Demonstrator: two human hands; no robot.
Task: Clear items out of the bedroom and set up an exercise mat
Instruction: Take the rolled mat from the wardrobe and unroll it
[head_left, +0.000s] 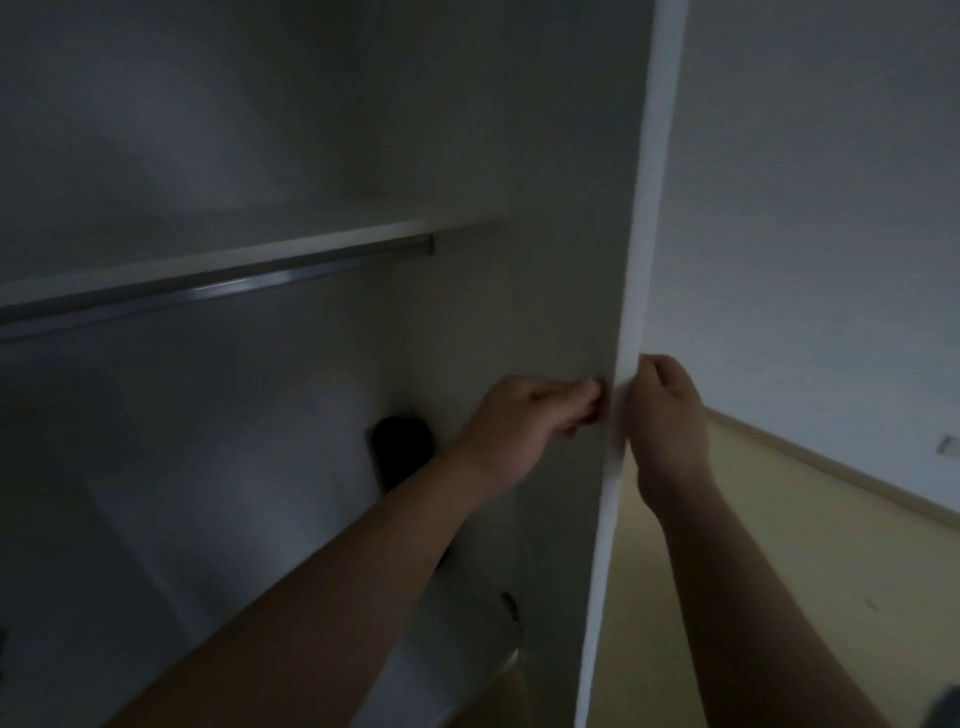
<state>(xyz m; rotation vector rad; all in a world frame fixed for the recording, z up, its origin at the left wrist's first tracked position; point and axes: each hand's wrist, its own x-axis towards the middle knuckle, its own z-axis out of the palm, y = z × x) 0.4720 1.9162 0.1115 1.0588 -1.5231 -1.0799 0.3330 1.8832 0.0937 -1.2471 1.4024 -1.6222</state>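
An open white wardrobe fills the left of the view, dim inside. Its door or side panel stands edge-on down the middle. My left hand is on the inner side of that panel, fingers curled against it near the edge. My right hand grips the panel's outer edge at the same height, fingers wrapped round it. A dark rolled or upright object stands deep in the wardrobe, partly hidden behind my left forearm. No exercise mat can be told for certain.
A shelf with a metal hanging rail beneath it crosses the wardrobe. A pale board or box lies at the wardrobe bottom. To the right are a white wall, a skirting board and yellowish floor.
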